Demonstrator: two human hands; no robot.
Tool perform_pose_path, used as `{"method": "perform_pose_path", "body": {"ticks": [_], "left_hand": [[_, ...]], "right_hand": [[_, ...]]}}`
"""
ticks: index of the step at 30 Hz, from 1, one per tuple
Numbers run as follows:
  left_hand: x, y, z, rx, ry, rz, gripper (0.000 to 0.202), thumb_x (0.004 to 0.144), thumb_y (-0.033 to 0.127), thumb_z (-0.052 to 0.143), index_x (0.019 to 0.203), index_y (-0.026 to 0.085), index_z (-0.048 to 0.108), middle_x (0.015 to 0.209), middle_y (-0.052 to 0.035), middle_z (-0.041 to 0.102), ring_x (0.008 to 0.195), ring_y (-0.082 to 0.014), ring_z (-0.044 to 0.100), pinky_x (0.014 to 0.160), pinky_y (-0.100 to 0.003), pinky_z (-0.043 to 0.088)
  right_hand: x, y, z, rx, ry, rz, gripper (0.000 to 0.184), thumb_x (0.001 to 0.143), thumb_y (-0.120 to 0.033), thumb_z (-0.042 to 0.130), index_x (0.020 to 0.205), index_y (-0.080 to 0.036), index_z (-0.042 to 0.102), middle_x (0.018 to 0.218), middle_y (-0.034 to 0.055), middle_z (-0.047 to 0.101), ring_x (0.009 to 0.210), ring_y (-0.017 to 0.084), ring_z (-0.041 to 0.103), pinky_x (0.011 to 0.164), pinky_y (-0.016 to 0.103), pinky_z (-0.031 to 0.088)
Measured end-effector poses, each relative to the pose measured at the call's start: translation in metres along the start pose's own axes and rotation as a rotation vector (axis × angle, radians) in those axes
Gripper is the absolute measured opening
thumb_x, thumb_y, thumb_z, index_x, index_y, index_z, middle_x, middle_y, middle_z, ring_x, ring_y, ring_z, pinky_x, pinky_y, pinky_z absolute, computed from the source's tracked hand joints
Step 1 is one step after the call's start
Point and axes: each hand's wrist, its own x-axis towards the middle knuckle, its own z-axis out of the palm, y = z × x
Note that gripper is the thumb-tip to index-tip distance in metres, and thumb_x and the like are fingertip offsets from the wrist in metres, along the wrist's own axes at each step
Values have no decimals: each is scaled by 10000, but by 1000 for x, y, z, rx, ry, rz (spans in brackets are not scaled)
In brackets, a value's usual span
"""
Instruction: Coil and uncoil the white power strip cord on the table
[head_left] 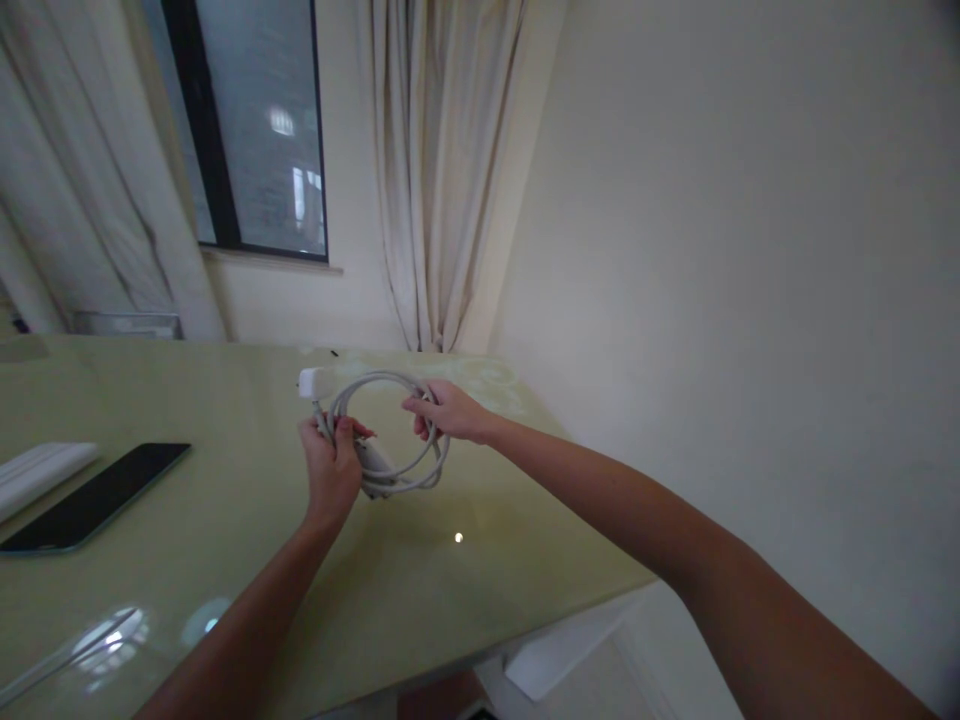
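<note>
A coiled white cable [390, 478] with a white plug block [313, 381] at its upper left is held just above a glossy green table [247, 560]. My left hand [330, 470] grips the left side of the coil, fingers closed around the strands. My right hand [448, 410] pinches the right side of the loop near its top. A second white block of the cable hangs low in the coil, partly hidden behind my left hand.
A dark tablet [94, 495] lies flat at the table's left, beside a white object [37, 472] at the left edge. Curtains [439, 170] and a window [255, 125] stand behind the table. The table's right edge drops off near a plain wall [750, 300].
</note>
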Motion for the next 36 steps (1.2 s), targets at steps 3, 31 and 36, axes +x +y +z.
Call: {"method": "perform_pose_path", "body": {"ticks": [3,31,36], "left_hand": [[-5,-2,5,-81,-98,-54,283,1006,465,593,1107,229,474,773,2,693,736,-202,710,759,-339,560],[-11,8,1,96,-337,-33,367,888,587,670,895,221,644,738,-36,711,671,-226,675,606,-312,501],[-5,8,-1,-57,-585,-247,549,813,686,745,1039,186,752,885,-98,779,783,-263,721,652,-339,558]], "right_hand": [[3,-6,2,-130,261,-86,295,1024,-411,679,859,-220,525,643,-68,579,571,113,566,575,225,398],[35,-51,24,-1560,-297,-812,287,1072,-109,472,1054,-138,757,1069,172,800,1084,290,672,1069,436,434],[21,-42,-5,-1626,-166,-524,262,1084,-166,472,1180,-84,703,1097,206,796,1100,318,703,996,436,446]]}}
